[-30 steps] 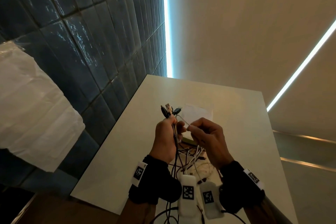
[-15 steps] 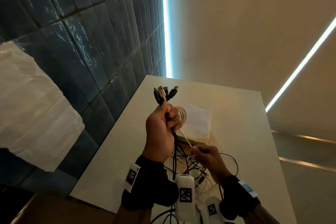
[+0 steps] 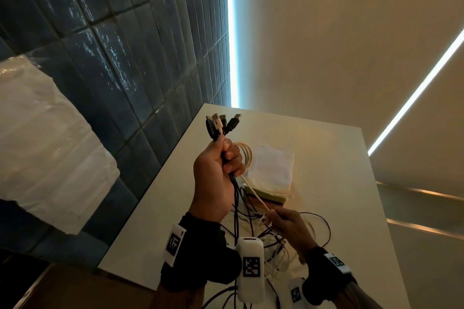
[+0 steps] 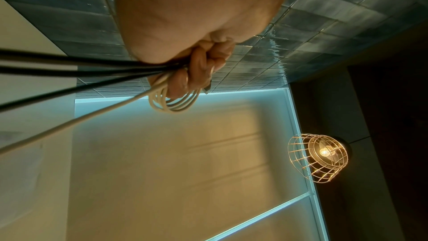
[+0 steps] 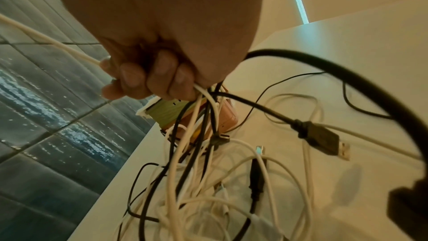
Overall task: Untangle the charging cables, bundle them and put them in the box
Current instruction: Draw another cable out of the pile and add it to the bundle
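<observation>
Blue tiled wall [image 3: 125, 70], white table [image 3: 326, 158], caged lamp [image 4: 320, 157]

A pale table [image 3: 326, 155] stands against a dark tiled wall [image 3: 120, 63]. On it lie a loose tangle of black and white charging cables [image 5: 231, 180] and, just beyond the tangle, a box [image 3: 268, 195] draped with white cloth [image 3: 273, 168].

R hand [image 5: 162, 25] grip on white cable [image 5: 46, 40], tangled cables [image 5: 208, 180] below
</observation>
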`<state>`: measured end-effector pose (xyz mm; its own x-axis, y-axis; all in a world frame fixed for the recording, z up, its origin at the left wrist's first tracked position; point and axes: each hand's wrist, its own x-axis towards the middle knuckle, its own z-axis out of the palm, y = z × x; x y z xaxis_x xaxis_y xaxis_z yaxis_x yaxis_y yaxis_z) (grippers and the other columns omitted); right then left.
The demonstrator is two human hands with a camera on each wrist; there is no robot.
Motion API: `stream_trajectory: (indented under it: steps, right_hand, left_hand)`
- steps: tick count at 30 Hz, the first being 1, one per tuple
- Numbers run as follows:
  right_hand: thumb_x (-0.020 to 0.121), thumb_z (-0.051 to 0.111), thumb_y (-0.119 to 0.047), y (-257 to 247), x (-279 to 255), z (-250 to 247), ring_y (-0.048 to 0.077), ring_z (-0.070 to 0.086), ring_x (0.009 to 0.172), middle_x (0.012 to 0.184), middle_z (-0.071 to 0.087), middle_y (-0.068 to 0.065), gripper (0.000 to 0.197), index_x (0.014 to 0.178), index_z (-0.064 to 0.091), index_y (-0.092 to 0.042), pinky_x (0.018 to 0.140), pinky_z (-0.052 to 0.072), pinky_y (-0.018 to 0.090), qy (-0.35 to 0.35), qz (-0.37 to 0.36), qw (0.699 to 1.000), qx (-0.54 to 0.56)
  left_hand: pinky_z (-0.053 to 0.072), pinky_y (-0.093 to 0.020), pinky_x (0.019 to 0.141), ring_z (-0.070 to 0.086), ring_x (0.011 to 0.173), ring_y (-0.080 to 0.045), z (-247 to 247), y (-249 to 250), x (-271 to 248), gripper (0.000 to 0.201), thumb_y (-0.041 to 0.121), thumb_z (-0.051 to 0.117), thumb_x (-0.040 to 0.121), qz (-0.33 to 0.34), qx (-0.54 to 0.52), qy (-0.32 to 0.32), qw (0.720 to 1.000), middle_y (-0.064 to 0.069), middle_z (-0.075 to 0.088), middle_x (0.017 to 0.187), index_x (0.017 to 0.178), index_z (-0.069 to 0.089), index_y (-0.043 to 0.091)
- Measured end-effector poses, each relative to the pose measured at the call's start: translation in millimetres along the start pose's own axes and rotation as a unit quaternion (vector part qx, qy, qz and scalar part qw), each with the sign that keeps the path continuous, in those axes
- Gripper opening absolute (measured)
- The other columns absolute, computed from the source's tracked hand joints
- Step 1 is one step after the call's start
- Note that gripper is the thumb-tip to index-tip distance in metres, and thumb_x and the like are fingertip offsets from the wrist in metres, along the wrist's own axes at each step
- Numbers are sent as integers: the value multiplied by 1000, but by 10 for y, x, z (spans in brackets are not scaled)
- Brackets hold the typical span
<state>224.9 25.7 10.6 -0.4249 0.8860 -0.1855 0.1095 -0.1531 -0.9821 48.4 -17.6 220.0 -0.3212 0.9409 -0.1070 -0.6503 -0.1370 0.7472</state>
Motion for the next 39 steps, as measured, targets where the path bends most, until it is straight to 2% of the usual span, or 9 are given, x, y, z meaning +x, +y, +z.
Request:
stream_trajectory:
  steps: [3,9,13,16,20,23,28,33,39]
  right_hand:
    - [99,49,-8,-21,27,-37,7,32,45,49,41,-7,33,71,65,-2,45,25,16,0,6,1000,-11]
    - [94,59,-8,-211,-32,-38,13,35,49,50,45,-3,30,65,67,-9,46,27,23,117,-23,993,-16]
    - [91,62,-4,-621,-52,80,12,39,51,56,50,3,17,76,68,1,46,32,21,150,-63,984,77]
    - [90,63,-4,-993,-76,163,12,42,51,60,52,7,13,83,68,6,47,35,19,136,-124,976,116]
    - [90,58,5,-1273,-169,226,6,51,50,61,58,4,12,88,64,15,48,43,14,76,-170,970,154]
    - [90,59,4,-1303,-210,251,11,54,55,64,59,9,11,86,65,12,54,47,19,41,-176,970,161]
    - [84,71,-15,-1218,-196,264,36,56,73,87,61,35,16,86,71,1,69,49,44,-22,-174,975,137]
    - [85,68,-20,-990,-146,153,22,49,63,68,59,17,18,79,72,-2,59,43,24,-44,-141,983,113]
    - [97,57,-21,-539,-36,90,13,41,56,62,48,11,34,70,66,-2,54,36,19,-20,-99,994,52]
  left_hand:
    - [23,-24,48,23,47,-8,42,-4,-14,37,26,35,102,-1,21,-3,1000,4,33,59,67,42,16]
    - [23,-24,48,26,47,-8,38,-47,61,32,23,35,103,15,97,20,995,4,38,60,72,41,16]
    - [22,-26,48,31,51,-13,-5,-270,134,31,19,37,102,-40,152,57,986,-1,43,59,72,41,14]
    - [25,-28,50,41,55,-17,-23,-422,148,29,18,38,102,-81,214,89,969,-2,54,57,77,51,11]
    - [33,-25,55,57,63,-14,9,-421,130,19,21,39,102,-114,224,105,962,-5,65,75,97,55,12]
    - [37,-28,58,59,64,-14,37,-377,131,23,22,42,101,-117,199,105,967,-5,69,75,89,59,11]
    - [48,-32,66,60,69,-22,59,-321,87,50,27,39,101,-169,164,56,970,-11,68,76,62,67,12]
    - [40,-28,64,45,61,-17,61,-193,110,33,25,38,102,-97,-28,33,994,-3,45,64,71,44,13]
    - [26,-24,50,28,49,-10,54,-178,95,33,26,34,103,-44,27,1,999,3,35,62,72,41,17]
